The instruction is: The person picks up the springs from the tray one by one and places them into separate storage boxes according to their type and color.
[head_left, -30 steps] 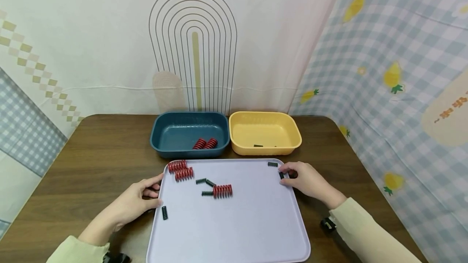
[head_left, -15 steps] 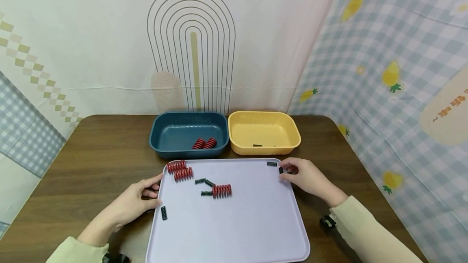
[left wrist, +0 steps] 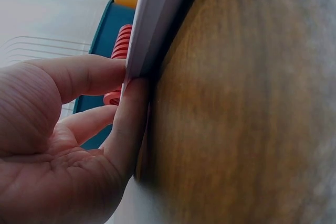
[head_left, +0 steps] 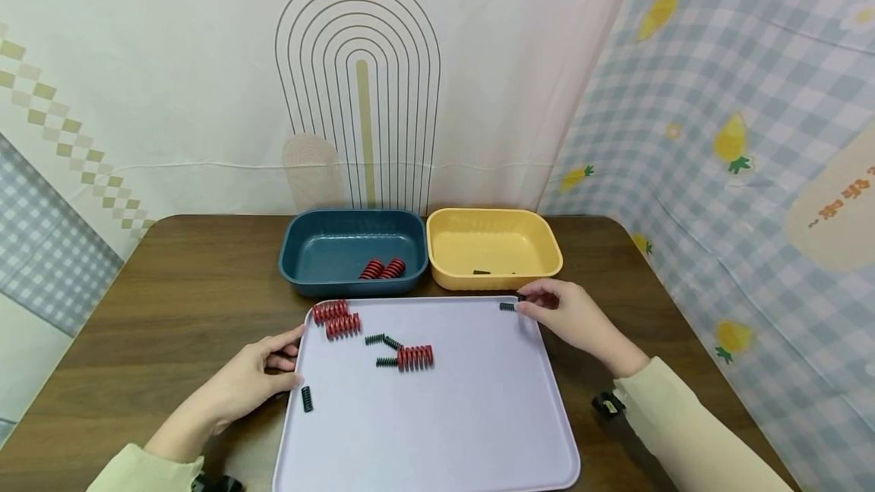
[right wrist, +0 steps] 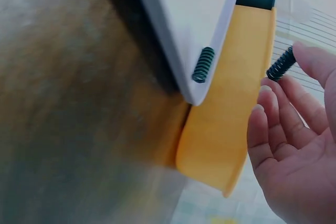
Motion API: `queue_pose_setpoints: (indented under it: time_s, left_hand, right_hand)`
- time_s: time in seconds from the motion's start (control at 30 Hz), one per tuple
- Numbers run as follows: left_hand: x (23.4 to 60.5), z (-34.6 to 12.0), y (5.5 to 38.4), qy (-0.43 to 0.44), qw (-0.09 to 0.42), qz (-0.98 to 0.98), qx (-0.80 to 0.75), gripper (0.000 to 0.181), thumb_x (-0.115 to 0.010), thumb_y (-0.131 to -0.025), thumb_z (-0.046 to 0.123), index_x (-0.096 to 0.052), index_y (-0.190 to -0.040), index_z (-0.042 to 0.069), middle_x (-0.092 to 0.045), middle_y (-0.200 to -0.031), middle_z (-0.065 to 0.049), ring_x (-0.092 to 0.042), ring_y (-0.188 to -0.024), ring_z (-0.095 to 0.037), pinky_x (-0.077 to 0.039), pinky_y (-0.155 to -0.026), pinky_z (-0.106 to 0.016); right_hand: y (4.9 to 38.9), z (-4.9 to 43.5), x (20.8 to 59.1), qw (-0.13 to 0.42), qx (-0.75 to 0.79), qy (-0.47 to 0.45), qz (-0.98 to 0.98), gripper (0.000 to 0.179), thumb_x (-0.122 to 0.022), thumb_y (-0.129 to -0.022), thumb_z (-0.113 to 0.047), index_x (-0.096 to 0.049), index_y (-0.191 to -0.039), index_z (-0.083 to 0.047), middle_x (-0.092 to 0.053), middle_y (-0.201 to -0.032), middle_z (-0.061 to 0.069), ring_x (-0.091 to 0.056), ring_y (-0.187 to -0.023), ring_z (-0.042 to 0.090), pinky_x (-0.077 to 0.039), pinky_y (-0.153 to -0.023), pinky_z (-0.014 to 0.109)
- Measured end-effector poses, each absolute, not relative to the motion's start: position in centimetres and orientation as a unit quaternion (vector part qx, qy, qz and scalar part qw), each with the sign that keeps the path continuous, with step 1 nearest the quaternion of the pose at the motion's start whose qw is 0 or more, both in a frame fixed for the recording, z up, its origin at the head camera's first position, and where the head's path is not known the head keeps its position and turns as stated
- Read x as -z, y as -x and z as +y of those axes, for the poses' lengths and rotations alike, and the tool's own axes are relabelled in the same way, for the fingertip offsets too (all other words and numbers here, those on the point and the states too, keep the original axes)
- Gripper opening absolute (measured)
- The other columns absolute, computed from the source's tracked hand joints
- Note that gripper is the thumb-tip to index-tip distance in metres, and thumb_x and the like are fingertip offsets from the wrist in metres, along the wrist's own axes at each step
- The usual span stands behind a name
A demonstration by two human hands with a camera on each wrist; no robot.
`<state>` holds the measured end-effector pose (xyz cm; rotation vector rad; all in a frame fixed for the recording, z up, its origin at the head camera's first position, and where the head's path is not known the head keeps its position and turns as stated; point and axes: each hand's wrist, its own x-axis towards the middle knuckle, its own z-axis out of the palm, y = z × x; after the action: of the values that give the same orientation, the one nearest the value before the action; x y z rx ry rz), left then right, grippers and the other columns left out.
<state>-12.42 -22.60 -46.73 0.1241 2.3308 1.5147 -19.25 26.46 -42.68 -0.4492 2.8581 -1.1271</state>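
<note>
Between its thumb and fingertips, my right hand (head_left: 567, 317) pinches a small dark green coil spring (right wrist: 281, 64), lifted over the back right corner of the pale lilac tray (head_left: 478, 416). Another dark spring (right wrist: 203, 65) lies in that corner, just left of the hand. My left hand (head_left: 256, 370) pinches the tray's left rim, thumb on the inner side in the left wrist view. Two thick red springs (head_left: 343, 326) lie at the back left of the tray. A third red spring (head_left: 415, 357) lies among several small dark springs (head_left: 386, 362). One dark spring (head_left: 307, 398) sits near the left rim.
Behind the tray stands a blue bin (head_left: 321, 257) with two red springs (head_left: 393, 268) in it. Beside it, a yellow bin (head_left: 495, 282) has a dark spring (head_left: 481, 272) showing inside. The wooden table (head_left: 205, 272) extends to both sides; patterned cloth hangs behind.
My right hand has raised the dark spring from the tray's right edge and moved back and slightly left towards the yellow bin. The left hand has stayed at the rim.
</note>
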Motion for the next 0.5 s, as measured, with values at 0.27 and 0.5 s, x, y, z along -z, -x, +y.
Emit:
queue_pose_setpoints:
  time_s: [0.27, 0.5]
  left_hand:
    - [46.7, -22.6, 12.4, -0.042, 0.178, 0.823, -0.538, 0.075, -0.076, -0.083, 0.007, -0.039, -0.148, 0.005, -0.050, -0.119, -0.015, -0.053, -0.100, -0.024, -0.050, -0.076, -0.025]
    - [46.7, -22.5, 12.4, -0.043, 0.179, 0.820, -0.541, 0.075, -0.075, -0.083, 0.007, -0.038, -0.148, 0.004, -0.050, -0.119, -0.015, -0.053, -0.100, -0.025, -0.051, -0.076, -0.026]
  right_hand:
    - [20.2, 25.4, 41.6, -0.053, 0.386, 0.149, 0.909, 0.031, -0.071, -0.087, -0.040, -0.072, -0.104, -0.014, -0.068, -0.091, -0.004, -0.059, -0.078, 0.016, -0.051, -0.068, 0.027]
    - [21.2, 24.2, 41.6, -0.091, 0.387, 0.142, 0.907, 0.032, -0.071, -0.088, -0.038, -0.072, -0.106, -0.012, -0.070, -0.095, -0.002, -0.058, -0.078, 0.016, -0.049, -0.068, 0.026]
